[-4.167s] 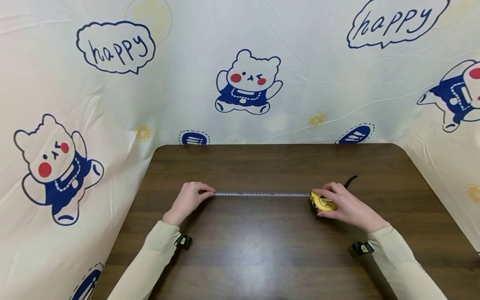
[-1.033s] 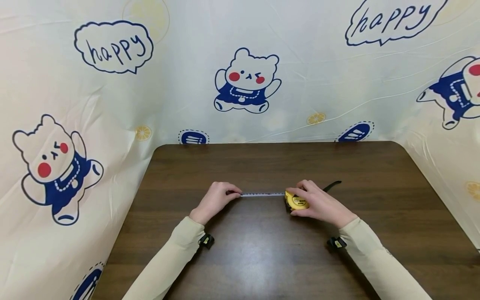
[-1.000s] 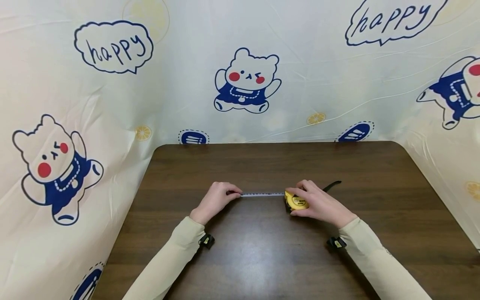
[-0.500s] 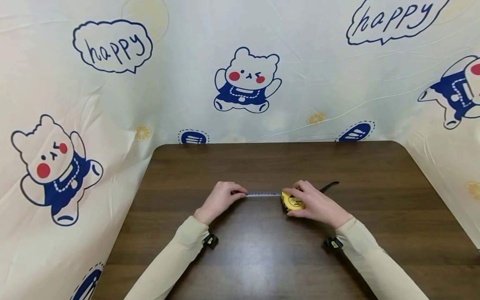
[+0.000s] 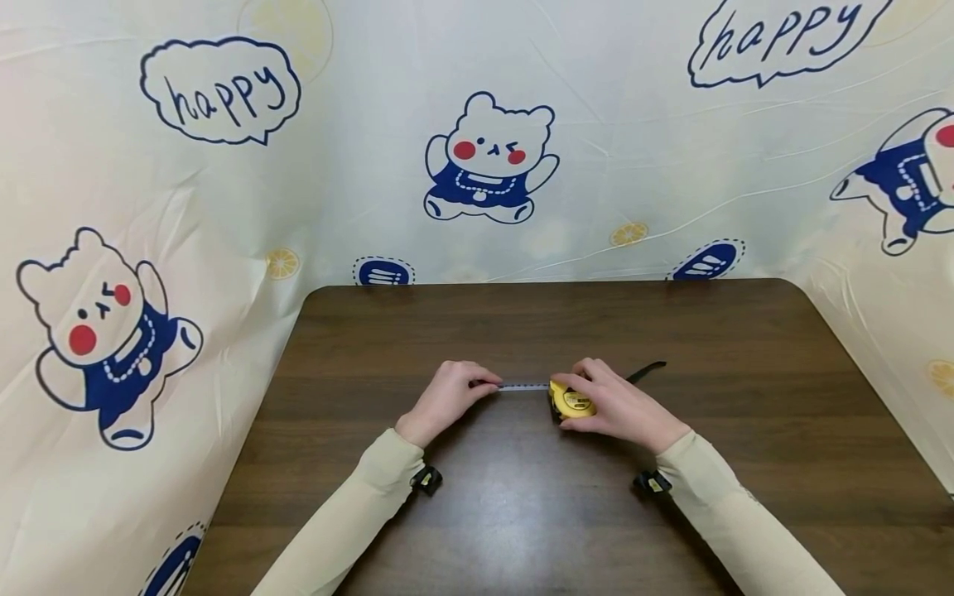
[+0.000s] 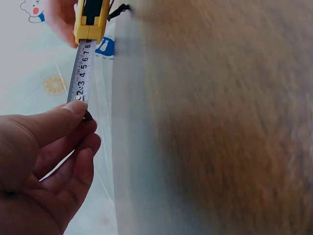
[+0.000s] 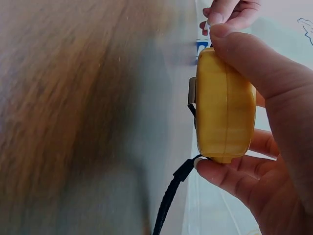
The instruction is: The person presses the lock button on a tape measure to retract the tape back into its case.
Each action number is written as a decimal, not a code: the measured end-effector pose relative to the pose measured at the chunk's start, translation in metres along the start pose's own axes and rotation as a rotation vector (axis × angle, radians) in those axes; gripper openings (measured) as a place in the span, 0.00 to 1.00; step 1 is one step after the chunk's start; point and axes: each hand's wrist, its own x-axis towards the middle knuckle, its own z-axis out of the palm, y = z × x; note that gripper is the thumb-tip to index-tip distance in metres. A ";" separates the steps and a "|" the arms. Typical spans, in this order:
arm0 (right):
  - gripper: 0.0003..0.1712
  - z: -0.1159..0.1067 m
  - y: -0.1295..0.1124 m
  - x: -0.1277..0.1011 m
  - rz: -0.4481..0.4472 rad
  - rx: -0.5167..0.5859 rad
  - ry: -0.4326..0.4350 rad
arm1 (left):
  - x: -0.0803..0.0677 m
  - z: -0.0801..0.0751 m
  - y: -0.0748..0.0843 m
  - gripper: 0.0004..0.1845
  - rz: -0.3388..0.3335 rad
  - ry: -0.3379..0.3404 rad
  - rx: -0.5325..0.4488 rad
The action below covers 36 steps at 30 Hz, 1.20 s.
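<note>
My right hand grips the yellow case of a tape measure, thumb along one edge and fingers around the other. A short stretch of white blade runs from the case to my left hand. In the left wrist view, thumb and forefinger pinch the blade's end, and printed numbers up to about 9 show on the blade. The yellow case fills the middle of the right wrist view, with a metal clip on its side. A black wrist strap hangs from the case.
Both hands are over a dark brown wooden table with rounded far corners. Behind it and on both sides hangs a pale cloth printed with bears and the word "happy". Small black cameras sit at both wrists.
Both hands have moved toward each other, left hand rightward and right hand leftward. The exposed blade between them has shortened a lot as it went back into the case. Both grips stay the same.
</note>
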 end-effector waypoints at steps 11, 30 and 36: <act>0.38 0.004 -0.005 0.007 -0.026 -0.011 0.003 | 0.002 0.005 0.006 0.06 0.035 0.016 -0.022; 0.41 0.009 -0.012 0.013 -0.037 0.006 0.008 | 0.007 0.015 0.016 0.07 0.039 0.003 -0.020; 0.40 0.011 -0.015 0.013 -0.045 0.015 -0.007 | 0.007 0.017 0.020 0.07 0.064 -0.004 -0.022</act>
